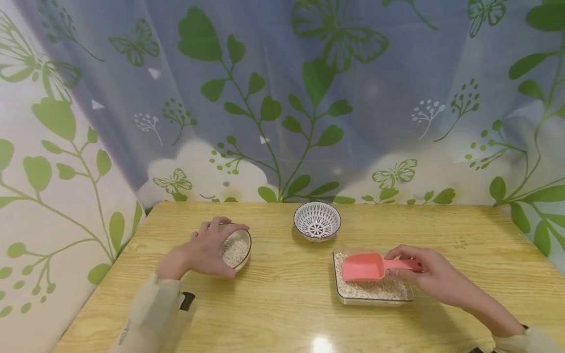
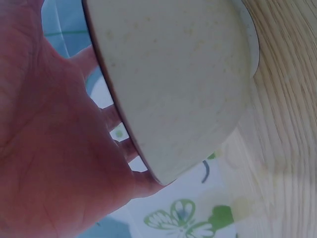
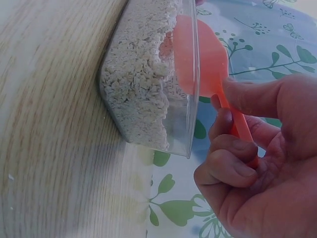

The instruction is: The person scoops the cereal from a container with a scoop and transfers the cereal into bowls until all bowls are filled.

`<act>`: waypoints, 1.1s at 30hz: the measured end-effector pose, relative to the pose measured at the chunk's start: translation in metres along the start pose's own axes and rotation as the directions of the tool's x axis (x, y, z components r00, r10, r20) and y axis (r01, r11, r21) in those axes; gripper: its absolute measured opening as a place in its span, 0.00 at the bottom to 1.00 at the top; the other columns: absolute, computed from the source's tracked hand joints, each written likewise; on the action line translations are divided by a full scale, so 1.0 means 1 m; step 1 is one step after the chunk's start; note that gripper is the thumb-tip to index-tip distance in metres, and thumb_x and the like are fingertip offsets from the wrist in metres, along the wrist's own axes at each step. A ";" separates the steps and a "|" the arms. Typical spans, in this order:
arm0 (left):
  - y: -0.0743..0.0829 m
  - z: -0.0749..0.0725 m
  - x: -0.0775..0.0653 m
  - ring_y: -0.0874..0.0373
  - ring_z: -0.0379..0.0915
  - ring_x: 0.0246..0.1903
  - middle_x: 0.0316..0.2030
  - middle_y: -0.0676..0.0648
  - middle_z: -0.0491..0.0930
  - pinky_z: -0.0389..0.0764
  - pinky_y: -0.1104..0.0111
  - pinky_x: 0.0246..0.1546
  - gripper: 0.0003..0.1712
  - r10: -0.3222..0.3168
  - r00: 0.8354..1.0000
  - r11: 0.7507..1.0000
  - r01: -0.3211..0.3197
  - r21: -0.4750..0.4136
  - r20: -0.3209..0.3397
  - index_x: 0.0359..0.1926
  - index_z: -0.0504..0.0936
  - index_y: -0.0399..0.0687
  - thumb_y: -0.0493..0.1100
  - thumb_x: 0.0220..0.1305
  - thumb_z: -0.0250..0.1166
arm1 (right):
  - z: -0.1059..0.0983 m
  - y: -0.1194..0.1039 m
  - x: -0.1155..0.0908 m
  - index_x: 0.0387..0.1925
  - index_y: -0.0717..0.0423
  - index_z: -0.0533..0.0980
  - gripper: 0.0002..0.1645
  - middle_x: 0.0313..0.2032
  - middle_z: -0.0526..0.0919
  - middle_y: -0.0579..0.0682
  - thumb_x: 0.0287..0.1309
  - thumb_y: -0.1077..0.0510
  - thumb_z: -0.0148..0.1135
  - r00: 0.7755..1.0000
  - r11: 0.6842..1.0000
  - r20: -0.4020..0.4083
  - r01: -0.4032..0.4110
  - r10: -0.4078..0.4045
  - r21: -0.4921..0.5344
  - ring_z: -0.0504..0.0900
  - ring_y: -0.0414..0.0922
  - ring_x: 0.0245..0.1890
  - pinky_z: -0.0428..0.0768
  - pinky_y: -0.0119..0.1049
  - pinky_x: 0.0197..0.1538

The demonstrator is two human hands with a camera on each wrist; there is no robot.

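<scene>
On the left of the table, my left hand [image 1: 207, 253] spans a small bowl [image 1: 244, 263] of pale grains, its thumb at the near rim and its fingers at the far rim. The left wrist view shows the bowl's cream outer wall [image 2: 173, 89] and dark rim, with fingertips along it. My right hand [image 1: 434, 277] grips the handle of a pink scoop [image 1: 362, 267] between thumb and curled fingers. Below the scoop stands a clear rectangular container [image 1: 372, 302], filled with similar grains [image 3: 136, 74]. In the right wrist view, the scoop's blade reaches inside the container's rim.
A patterned white bowl [image 1: 317, 223] with a dark rim stands at the back of the wooden table [image 1: 282, 314], between both hands. Behind the table hangs a curtain [image 1: 273, 98] printed with leaves and butterflies, and it continues along the left side.
</scene>
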State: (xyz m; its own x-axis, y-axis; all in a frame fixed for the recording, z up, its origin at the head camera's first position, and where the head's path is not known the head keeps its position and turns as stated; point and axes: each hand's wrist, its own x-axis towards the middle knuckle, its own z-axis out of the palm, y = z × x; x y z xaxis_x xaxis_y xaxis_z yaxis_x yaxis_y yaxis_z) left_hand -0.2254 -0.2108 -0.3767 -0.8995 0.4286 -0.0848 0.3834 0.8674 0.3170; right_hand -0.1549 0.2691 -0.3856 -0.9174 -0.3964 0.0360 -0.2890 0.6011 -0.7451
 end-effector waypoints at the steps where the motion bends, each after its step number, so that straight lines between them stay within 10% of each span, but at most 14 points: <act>1: -0.002 0.000 0.000 0.31 0.56 0.68 0.74 0.36 0.56 0.66 0.31 0.57 0.58 -0.007 1.000 1.000 0.007 0.000 -0.004 0.73 0.66 0.69 0.50 0.34 0.75 | 0.000 0.001 0.000 0.53 0.57 0.80 0.14 0.41 0.87 0.51 0.69 0.60 0.64 1.000 1.000 -0.001 0.002 -0.002 -0.002 0.69 0.32 0.26 0.70 0.29 0.26; 19: -0.015 -0.010 -0.005 0.24 0.51 0.70 0.75 0.30 0.51 0.63 0.24 0.55 0.56 -0.073 0.997 0.997 0.073 -0.009 -0.022 0.77 0.62 0.62 0.55 0.45 0.74 | 0.001 0.004 -0.003 0.52 0.55 0.80 0.13 0.42 0.87 0.51 0.68 0.58 0.65 1.000 1.000 -0.015 0.021 -0.021 -0.011 0.74 0.31 0.28 0.72 0.29 0.28; 27: 0.029 -0.007 0.015 0.33 0.65 0.66 0.73 0.35 0.62 0.75 0.37 0.59 0.37 0.008 0.974 0.988 -0.044 -0.151 -0.228 0.73 0.69 0.51 0.54 0.67 0.68 | 0.002 0.005 -0.005 0.48 0.51 0.83 0.12 0.46 0.89 0.52 0.64 0.58 0.68 0.994 0.992 -0.068 0.076 -0.083 -0.098 0.84 0.31 0.38 0.80 0.29 0.33; 33: 0.078 0.009 0.048 0.43 0.77 0.61 0.64 0.42 0.77 0.82 0.50 0.58 0.26 -0.099 0.951 0.875 -0.057 -0.480 -0.293 0.65 0.78 0.50 0.49 0.68 0.67 | -0.003 0.004 -0.008 0.45 0.45 0.84 0.10 0.44 0.89 0.46 0.62 0.56 0.70 0.991 0.974 -0.113 0.049 -0.076 -0.222 0.77 0.29 0.34 0.74 0.28 0.32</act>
State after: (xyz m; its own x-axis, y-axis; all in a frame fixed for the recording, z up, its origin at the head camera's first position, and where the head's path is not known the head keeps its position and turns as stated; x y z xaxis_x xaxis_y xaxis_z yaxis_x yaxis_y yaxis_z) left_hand -0.2362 -0.1201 -0.3644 -0.9548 0.2474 0.1649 0.2861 0.6137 0.7359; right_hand -0.1495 0.2767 -0.3872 -0.9179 -0.3597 0.1674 -0.3872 0.7202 -0.5756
